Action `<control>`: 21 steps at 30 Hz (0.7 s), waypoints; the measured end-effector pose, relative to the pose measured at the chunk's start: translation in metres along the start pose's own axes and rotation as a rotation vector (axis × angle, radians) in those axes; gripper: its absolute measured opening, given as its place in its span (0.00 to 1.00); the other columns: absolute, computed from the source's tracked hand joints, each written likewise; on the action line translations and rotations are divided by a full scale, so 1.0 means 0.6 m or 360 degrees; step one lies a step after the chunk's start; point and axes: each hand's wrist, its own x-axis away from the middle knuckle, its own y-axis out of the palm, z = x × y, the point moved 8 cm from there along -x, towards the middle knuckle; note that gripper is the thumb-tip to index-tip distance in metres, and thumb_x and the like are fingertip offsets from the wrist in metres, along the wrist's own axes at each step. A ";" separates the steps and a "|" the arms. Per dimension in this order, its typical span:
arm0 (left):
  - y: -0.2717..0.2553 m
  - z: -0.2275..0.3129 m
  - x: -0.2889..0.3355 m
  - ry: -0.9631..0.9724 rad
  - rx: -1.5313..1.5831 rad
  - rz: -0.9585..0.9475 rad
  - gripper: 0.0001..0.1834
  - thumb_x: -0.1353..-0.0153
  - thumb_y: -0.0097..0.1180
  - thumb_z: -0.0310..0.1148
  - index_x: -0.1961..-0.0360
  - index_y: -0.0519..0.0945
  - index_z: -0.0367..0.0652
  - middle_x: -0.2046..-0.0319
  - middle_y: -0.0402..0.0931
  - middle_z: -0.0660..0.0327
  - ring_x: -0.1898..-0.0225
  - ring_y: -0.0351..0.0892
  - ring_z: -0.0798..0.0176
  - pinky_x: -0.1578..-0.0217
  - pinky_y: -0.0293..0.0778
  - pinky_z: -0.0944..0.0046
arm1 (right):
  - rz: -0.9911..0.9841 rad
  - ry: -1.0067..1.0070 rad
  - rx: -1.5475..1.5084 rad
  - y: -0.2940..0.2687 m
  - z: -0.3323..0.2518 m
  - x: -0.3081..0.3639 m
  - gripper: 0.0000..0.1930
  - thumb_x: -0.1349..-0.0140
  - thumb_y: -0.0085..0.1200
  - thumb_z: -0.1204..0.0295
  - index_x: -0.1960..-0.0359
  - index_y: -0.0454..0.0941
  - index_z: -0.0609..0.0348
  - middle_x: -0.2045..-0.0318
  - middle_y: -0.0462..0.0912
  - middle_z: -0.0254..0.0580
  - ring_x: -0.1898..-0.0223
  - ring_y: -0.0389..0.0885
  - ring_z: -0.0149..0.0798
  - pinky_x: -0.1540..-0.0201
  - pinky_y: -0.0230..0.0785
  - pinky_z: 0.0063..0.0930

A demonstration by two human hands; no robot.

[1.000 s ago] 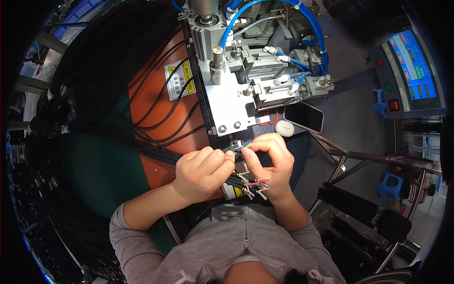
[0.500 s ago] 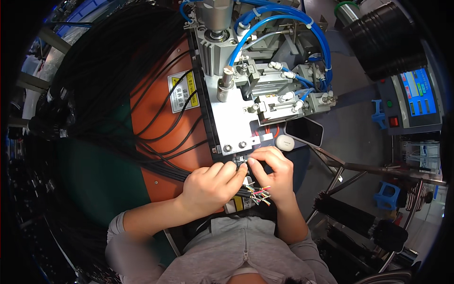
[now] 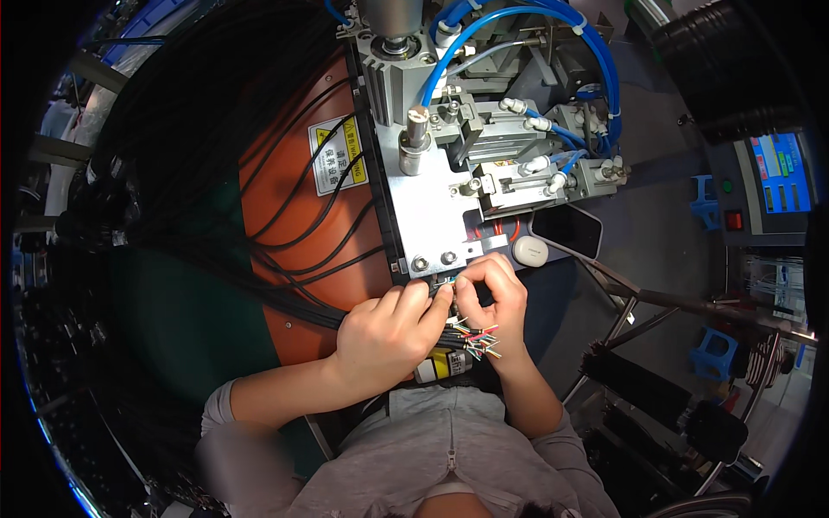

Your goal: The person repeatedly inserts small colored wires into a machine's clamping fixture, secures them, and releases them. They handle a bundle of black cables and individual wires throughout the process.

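Note:
My left hand point(image 3: 384, 332) is closed at the machine's front edge, its fingertips pinched together just under the metal plate point(image 3: 423, 211). A bundle of black cables point(image 3: 298, 304) runs beneath this hand. Its stripped ends point(image 3: 473, 337), with thin red, white, green and black wires, stick out between my two hands. My right hand point(image 3: 496, 298) is bent in a pinch, thumb and forefinger almost touching the left fingertips. Some tiny light and greenish wire ends point(image 3: 448, 281) show at the pinch; what exactly the right fingers hold is hidden.
Pneumatic cylinders point(image 3: 518, 186) and blue air hoses point(image 3: 615, 78) fill the machine's right side. A phone point(image 3: 566, 231) and a white rounded case point(image 3: 529, 251) lie beside it. More black cables point(image 3: 164, 147) hang at left over an orange board point(image 3: 276, 207). A control screen point(image 3: 781, 173) stands at right.
The view has shifted a little, so the machine sits slightly further right. Both hands stay at the same spot, the right fingers a bit more curled. The stripped cable ends have moved slightly up.

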 end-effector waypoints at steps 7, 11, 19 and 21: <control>-0.015 -0.009 -0.007 0.0047 0.0056 0.0161 0.10 0.54 0.57 0.29 0.67 0.80 0.43 0.77 0.67 0.68 0.78 0.71 0.72 0.81 0.64 0.73 | -0.0142 0.0672 -0.0522 0.021 0.057 0.023 0.04 0.45 0.52 0.78 0.75 0.71 0.65 0.78 0.72 0.36 0.76 0.68 0.26 0.72 0.61 0.21; -0.013 -0.024 0.007 -0.0089 0.0128 0.0193 0.12 0.53 0.58 0.31 0.65 0.82 0.47 0.74 0.73 0.68 0.77 0.73 0.69 0.79 0.65 0.68 | -0.0014 0.0080 -0.0163 0.013 -0.007 0.000 0.05 0.43 0.54 0.77 0.74 0.72 0.64 0.76 0.74 0.35 0.73 0.70 0.26 0.69 0.64 0.21; -0.004 -0.011 0.019 -0.0151 -0.0046 -0.0063 0.09 0.53 0.56 0.28 0.68 0.79 0.43 0.77 0.67 0.66 0.77 0.74 0.68 0.78 0.68 0.69 | 0.0104 0.0497 -0.0463 0.005 0.067 0.031 0.04 0.43 0.58 0.76 0.70 0.77 0.63 0.75 0.79 0.35 0.73 0.75 0.24 0.69 0.67 0.19; -0.005 -0.013 0.021 -0.0138 -0.0162 -0.0023 0.06 0.56 0.56 0.29 0.73 0.77 0.42 0.78 0.66 0.65 0.78 0.74 0.69 0.79 0.69 0.71 | 0.0130 0.0011 -0.0379 -0.011 0.023 0.012 0.05 0.45 0.58 0.80 0.67 0.77 0.64 0.71 0.78 0.37 0.70 0.75 0.28 0.64 0.69 0.20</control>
